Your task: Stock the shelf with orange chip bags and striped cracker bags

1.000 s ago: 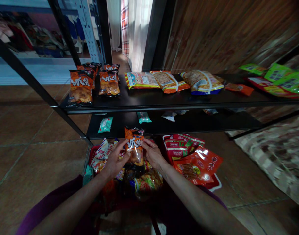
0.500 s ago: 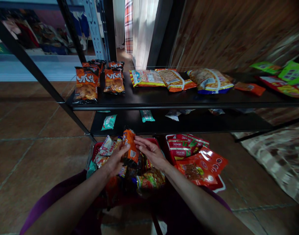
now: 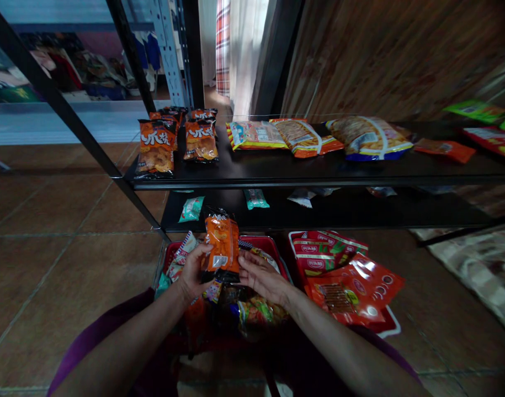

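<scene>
An orange snack packet [image 3: 221, 246] is held upright over a red basket [image 3: 272, 246] full of mixed snack bags. My left hand [image 3: 193, 270] grips the packet's left edge, fingers closed round it. My right hand [image 3: 262, 277] pinches its lower right corner. The packet's back side faces me. Matching orange packets [image 3: 157, 153] stand in rows at the left end of the black shelf [image 3: 318, 175] ahead.
Yellow, orange and blue-trimmed snack bags [image 3: 368, 136] lie along the shelf's top level; small teal packets [image 3: 191, 209] sit on the lower level. A tray of red packets [image 3: 343, 275] lies right of the basket. Tiled floor spreads left; a patterned rug [image 3: 476, 264] lies right.
Both hands have turned the orange packet round, from its printed front facing me to its back, while holding it over the basket. The camera view has shifted slightly.
</scene>
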Demonstrator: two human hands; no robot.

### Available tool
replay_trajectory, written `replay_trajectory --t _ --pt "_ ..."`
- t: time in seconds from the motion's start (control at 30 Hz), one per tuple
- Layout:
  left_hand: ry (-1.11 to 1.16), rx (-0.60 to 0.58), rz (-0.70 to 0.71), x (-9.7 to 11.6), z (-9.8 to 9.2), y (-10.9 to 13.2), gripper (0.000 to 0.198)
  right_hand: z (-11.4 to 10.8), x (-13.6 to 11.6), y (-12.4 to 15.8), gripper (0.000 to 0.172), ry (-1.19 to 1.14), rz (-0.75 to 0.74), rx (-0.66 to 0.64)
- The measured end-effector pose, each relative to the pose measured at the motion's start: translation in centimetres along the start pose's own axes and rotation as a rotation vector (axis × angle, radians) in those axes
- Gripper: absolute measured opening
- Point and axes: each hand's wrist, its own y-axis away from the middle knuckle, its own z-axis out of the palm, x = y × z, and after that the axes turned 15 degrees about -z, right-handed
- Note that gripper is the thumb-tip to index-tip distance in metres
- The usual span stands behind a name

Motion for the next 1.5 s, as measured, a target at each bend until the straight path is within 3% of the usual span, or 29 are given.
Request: replay_trajectory --t 0.1,0.27,0.5,0.73,0.87,1.03,1.37,1.5 --pt "0.026 -0.005 -0.024 0.0 -0.1 -0.1 0.033 0.0 0.1 0.0 0.041 0.027 -0.045 0.021" --pt "0.036 0.065 0.130 0.9 -0.1 -0.3 0.038 -0.8 -0.2 -0.1 0.043 0.178 -0.108 0.063" --pt "0.082 0.133 0.147 2.0 -0.1 -0.8 0.036 -1.6 0.8 -0.4 0.041 0.326 -0.230 0.131" --pt "0.131 0.232 0.158 2.8 -0.9 -1.0 0.037 -2.0 1.6 -0.4 0.034 0.393 -0.256 0.089" --pt "0.122 0.244 0.194 2.7 -0.9 -0.9 0.030 -1.7 0.5 -0.5 0.038 0.274 -0.198 0.023" --pt "0.007 0.221 0.161 1.4 -0.2 -1.1 0.033 -1.0 -0.8 -1.8 0.039 0.124 -0.207 0.064" --pt "-0.083 0.209 0.138 0.2 0.3 -1.4 0.030 -1.3 -0.4 -3.3 0.028 0.114 -0.229 0.227" --pt "-0.141 0.136 0.084 -0.1 0.2 -1.2 0.037 -1.6 -0.3 -3.6 0.029 0.065 -0.260 0.325"
